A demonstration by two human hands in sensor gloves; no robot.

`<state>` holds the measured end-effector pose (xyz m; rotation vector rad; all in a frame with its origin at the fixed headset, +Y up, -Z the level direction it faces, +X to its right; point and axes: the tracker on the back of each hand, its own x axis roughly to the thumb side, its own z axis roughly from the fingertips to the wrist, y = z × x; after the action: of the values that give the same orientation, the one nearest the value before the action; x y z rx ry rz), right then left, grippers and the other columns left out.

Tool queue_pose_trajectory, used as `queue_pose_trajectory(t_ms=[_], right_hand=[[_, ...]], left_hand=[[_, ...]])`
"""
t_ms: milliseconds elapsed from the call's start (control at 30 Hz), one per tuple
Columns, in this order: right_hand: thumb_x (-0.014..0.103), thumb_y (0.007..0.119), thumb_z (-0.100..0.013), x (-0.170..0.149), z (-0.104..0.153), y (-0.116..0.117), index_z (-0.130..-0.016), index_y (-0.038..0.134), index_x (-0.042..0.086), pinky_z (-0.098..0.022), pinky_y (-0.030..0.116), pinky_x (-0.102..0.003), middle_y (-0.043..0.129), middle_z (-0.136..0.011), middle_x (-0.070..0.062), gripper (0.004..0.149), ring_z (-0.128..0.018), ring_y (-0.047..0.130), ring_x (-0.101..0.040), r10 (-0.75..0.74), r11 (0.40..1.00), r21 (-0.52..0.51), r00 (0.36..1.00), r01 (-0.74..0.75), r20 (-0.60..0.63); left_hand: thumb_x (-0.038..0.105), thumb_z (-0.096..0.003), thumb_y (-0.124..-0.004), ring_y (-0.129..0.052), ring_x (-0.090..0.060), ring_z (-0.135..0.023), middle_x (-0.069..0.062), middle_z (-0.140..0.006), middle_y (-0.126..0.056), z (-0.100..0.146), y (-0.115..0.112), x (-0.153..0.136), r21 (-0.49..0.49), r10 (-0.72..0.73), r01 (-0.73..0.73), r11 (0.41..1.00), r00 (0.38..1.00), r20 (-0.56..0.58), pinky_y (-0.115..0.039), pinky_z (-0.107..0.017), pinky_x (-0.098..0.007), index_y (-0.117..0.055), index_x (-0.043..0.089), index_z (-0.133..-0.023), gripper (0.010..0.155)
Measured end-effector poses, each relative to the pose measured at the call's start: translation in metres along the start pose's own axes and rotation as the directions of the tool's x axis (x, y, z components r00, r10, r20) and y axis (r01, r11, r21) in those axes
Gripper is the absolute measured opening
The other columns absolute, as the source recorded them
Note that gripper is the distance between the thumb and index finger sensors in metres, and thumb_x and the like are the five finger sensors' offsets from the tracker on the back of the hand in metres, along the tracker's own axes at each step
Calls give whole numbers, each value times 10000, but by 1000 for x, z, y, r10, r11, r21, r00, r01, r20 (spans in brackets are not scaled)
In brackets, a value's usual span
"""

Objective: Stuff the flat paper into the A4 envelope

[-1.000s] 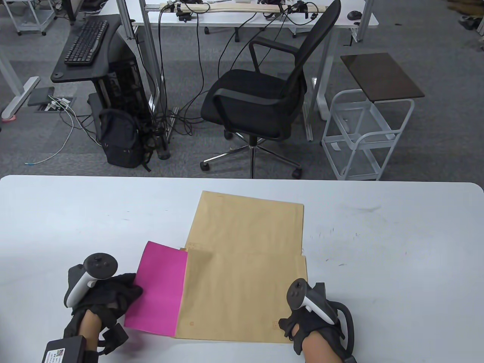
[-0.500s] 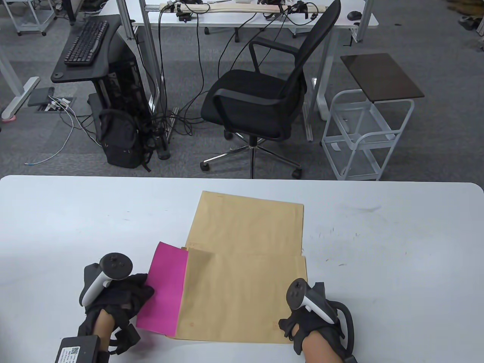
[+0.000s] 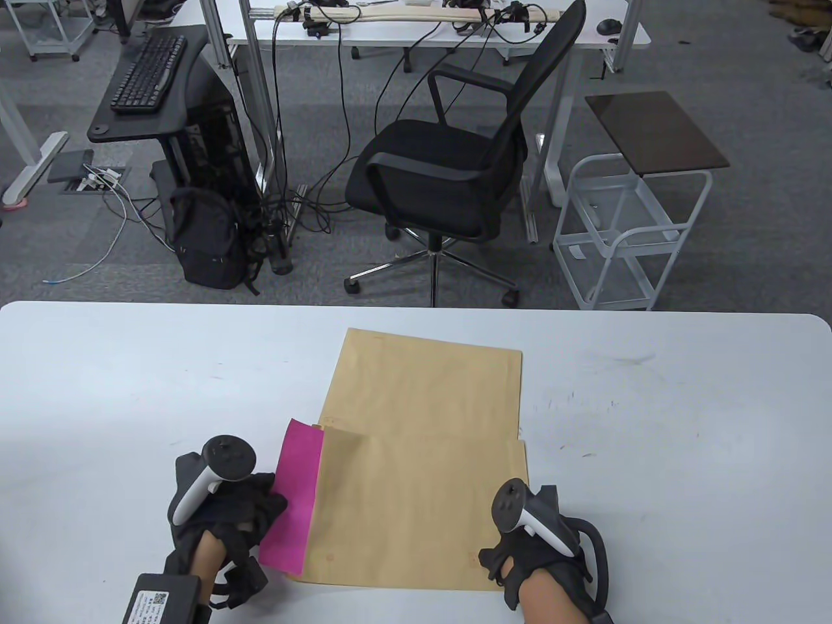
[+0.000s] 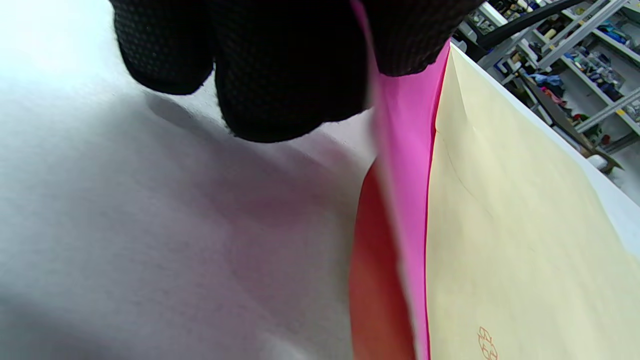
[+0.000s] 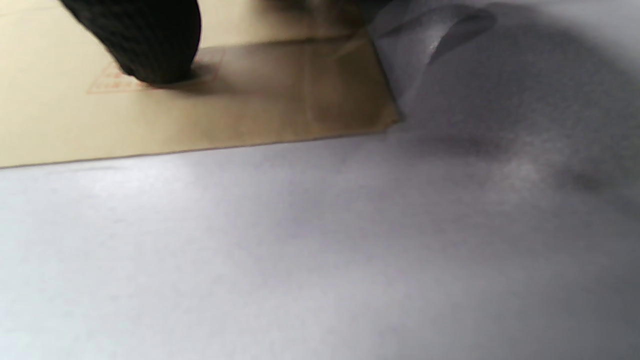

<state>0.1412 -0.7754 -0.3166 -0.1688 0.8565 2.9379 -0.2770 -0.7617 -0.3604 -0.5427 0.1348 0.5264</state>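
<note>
In the table view, a brown A4 envelope [image 3: 416,507] lies flat on the white worktop [image 3: 682,422], near its 6 o'clock edge. A second brown envelope [image 3: 426,383] lies at 12 o'clock from it and is partly covered by it. A pink sheet of paper [image 3: 294,497] sticks out from the 9 o'clock side of the near envelope; only a narrow strip of it is visible, the rest is inside. The left hand [image 3: 231,513] is at the 9 o'clock edge of this strip and holds it with closed fingers. The right hand [image 3: 539,552] rests on the envelope's corner at 5 o'clock, fingers down on the paper.

In the left wrist view, the black gloved fingers [image 4: 280,75] pinch the pink sheet [image 4: 405,200] near the top of the view: some fingers are on one side of it, and one more at the other side. The sheet is lifted a little from the worktop [image 4: 150,225] and enters under the edge of the envelope [image 4: 525,240], which lies at 3 o'clock.

In the right wrist view, one gloved fingertip [image 5: 145,40] presses on a red printed mark on the envelope [image 5: 250,110]. The envelope's corner lies flat on the worktop [image 5: 320,250]. The other fingers are not clear here.
</note>
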Motion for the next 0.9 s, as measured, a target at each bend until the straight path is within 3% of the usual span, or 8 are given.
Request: queue_pose_trajectory(t_ms=[367,567,767,900], right_hand=[[625,787,-475,0,0,0,-1095,309,393,-714,458,-663,211,-1111,22,817,-1087,349,-347,-1,1000,2,1000,1,-1],[629,786,-475,0,1,0,-1096,308,395,-713,459,-664,212,-1112,24,818,-1089,353,-342,3,1000,1,1000,-3,-5],[662,782,-466,4,4,-1,-1091,232,407,-718,449,-662,191,-1111,9,871,-1092,340,-345,46,999,-16,998,-47,-53],[677,776,-462,2,4,0,-1096,231,387,-718,449,-662,197,-1105,-21,885,-1088,343,-359,29,1000,2,997,-29,-76]], left_hand=[[361,-449,-789,-1082,-139,-446,133,-643,-995,0,-10,14,29,-36,36,999,999,13,-881,-569,-459,-828,192,-876,462],[386,-446,-802,-1087,-136,-450,133,-649,-998,1,-12,16,69,-75,77,995,997,-34,-882,-567,-459,-830,193,-881,477],[438,-423,-835,-1111,-140,-446,113,-671,-1022,7,-9,14,208,-260,294,933,949,-176,-903,-547,-456,-836,176,-898,543],[422,-428,-835,-1113,-146,-457,111,-679,-1025,6,-11,12,183,-311,339,923,936,-165,-898,-556,-461,-858,194,-884,510]])
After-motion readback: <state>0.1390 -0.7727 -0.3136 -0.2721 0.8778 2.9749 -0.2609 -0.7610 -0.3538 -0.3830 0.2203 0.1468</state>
